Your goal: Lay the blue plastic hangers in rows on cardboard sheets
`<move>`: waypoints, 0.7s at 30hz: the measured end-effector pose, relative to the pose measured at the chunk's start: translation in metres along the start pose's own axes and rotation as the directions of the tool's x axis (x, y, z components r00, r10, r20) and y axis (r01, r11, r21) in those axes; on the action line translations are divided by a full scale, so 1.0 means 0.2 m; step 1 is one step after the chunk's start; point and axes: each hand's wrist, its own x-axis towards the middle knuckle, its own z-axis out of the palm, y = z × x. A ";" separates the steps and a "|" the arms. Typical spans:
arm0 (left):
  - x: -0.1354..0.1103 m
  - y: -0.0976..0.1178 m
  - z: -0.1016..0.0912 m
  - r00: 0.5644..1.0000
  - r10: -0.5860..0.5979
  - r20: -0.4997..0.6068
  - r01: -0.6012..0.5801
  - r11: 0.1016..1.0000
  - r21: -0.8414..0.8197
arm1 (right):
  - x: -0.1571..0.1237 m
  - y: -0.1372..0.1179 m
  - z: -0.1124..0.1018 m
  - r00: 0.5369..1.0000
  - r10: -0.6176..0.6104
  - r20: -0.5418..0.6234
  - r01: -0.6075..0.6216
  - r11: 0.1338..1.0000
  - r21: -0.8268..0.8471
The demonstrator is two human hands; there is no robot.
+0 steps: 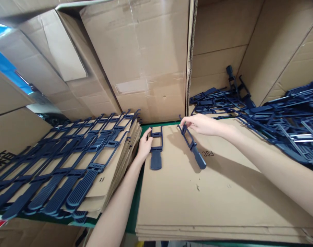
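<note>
My right hand (197,125) pinches the upper end of a dark blue plastic frame with a paddle-shaped end (191,142). It is tilted over the cardboard stack, its paddle pointing down and toward me. A second dark blue frame with a ribbed paddle (156,154) lies flat near the stack's left edge. My left hand (145,143) is closed at that frame's left rail, thumb and fingers against it. The fingers' far side is partly hidden. Under both parts is the flat stack of cardboard sheets (177,202), printed "FSC".
On the left, another cardboard stack (120,164) bears rows of overlapping dark blue frames (81,151). A loose heap of such frames (282,120) fills the right side, by an open carton (223,41). A tall cardboard box (146,51) stands behind my hands.
</note>
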 end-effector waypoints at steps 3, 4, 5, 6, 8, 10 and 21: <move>0.00 0.00 0.00 1.000 0.007 -0.002 -0.007 1.000 -0.001 | -0.02 0.06 -0.07 0.993 0.116 0.028 -0.107 0.970 -0.218; 0.00 0.00 0.00 1.000 0.008 -0.003 -0.008 1.000 0.000 | -0.03 0.07 -0.08 0.992 0.129 0.009 -0.122 0.956 -0.266; 0.00 0.01 0.00 1.000 0.007 -0.004 -0.007 1.000 0.001 | -0.03 0.08 -0.09 0.992 0.127 -0.002 -0.122 0.949 -0.291; 0.00 0.01 0.00 1.000 0.006 -0.004 -0.006 1.000 0.002 | -0.03 0.09 -0.09 0.993 0.115 -0.002 -0.110 0.948 -0.298; 0.00 0.01 0.00 1.000 0.004 -0.004 -0.004 1.000 0.004 | -0.03 0.09 -0.07 0.997 0.076 0.031 -0.064 0.958 -0.279; 0.00 0.01 -0.01 1.000 0.003 -0.002 -0.003 1.000 0.005 | -0.03 0.09 -0.02 0.995 0.019 0.094 0.004 0.972 -0.236; -0.01 0.01 0.00 0.999 0.040 0.005 -0.040 0.999 0.029 | -0.03 -0.31 0.05 0.942 -0.333 0.049 0.333 0.943 0.006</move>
